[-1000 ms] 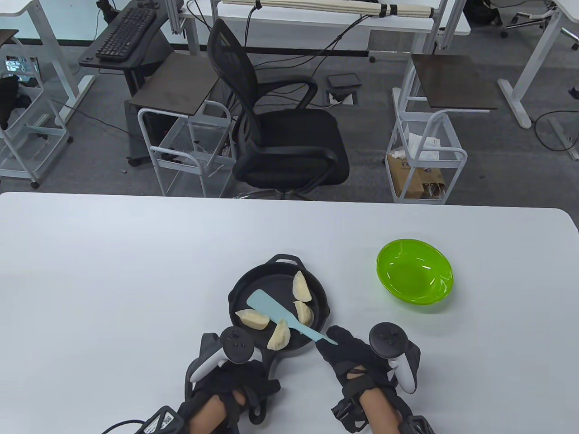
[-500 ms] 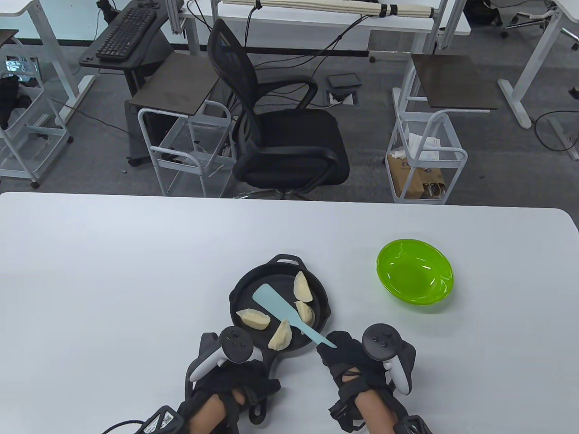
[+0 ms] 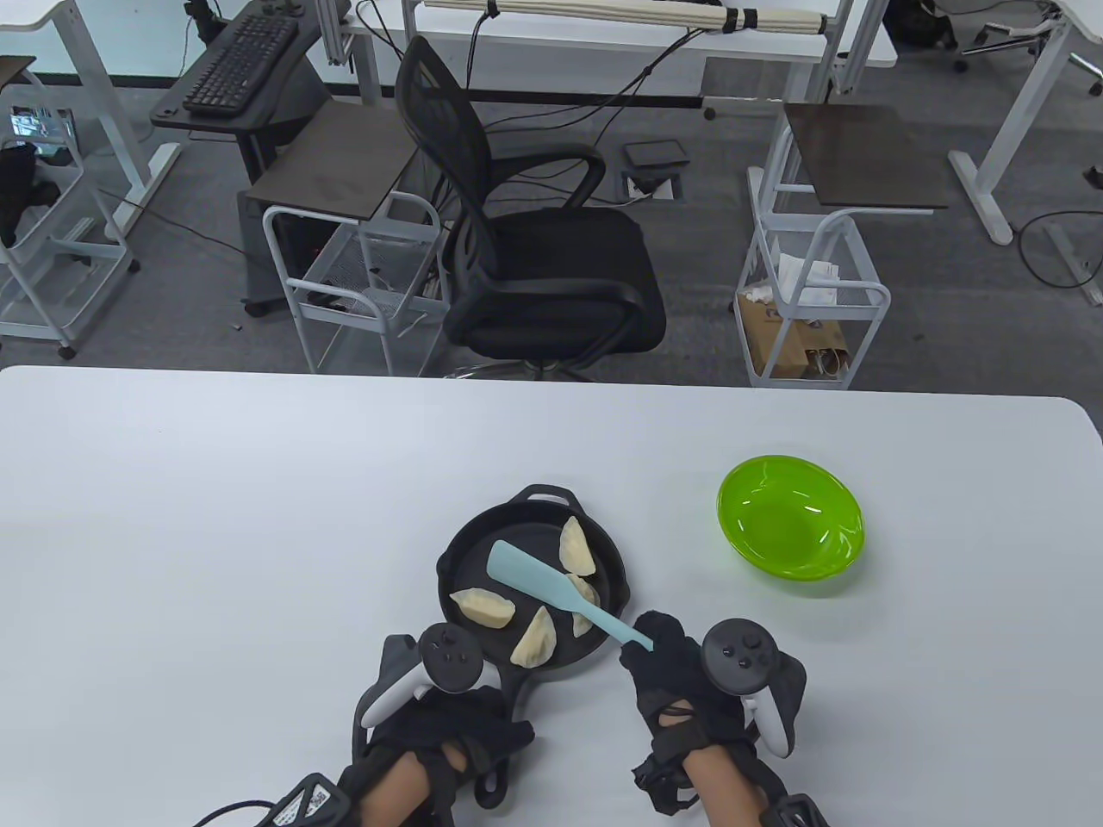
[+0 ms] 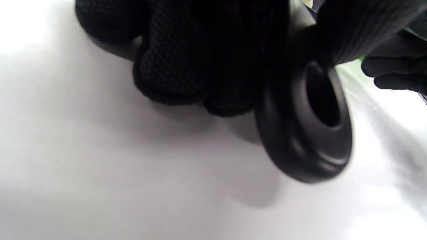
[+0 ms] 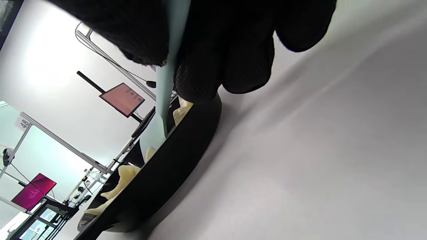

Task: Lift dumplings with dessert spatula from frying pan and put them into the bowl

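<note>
A black frying pan point(image 3: 479, 548) sits on the white table, front of centre, with several pale dumplings in it. One dumpling point(image 3: 576, 548) lies at the right rim, another dumpling point(image 3: 484, 608) at the left, a third dumpling point(image 3: 533, 641) near the front. A light blue dessert spatula point(image 3: 527, 574) hangs over the pan, its blade covering part of a dumpling point(image 3: 589, 594). My right hand point(image 3: 665, 674) grips the spatula handle point(image 5: 169, 63). My left hand point(image 3: 464, 725) grips the pan handle point(image 4: 308, 123). The green bowl point(image 3: 790, 528) stands empty to the right.
The table's point(image 3: 215, 534) far edge runs behind the pan, with a black office chair point(image 3: 534, 250) and wire carts on the floor beyond. The bowl stands a short way right of the pan. White table surface point(image 5: 317, 150) shows beside the pan wall point(image 5: 173, 160).
The spatula has swung from the pan's left-middle to the right, its blade now over the right-hand dumpling. My right hand has shifted slightly right. The left hand and pan have stayed put.
</note>
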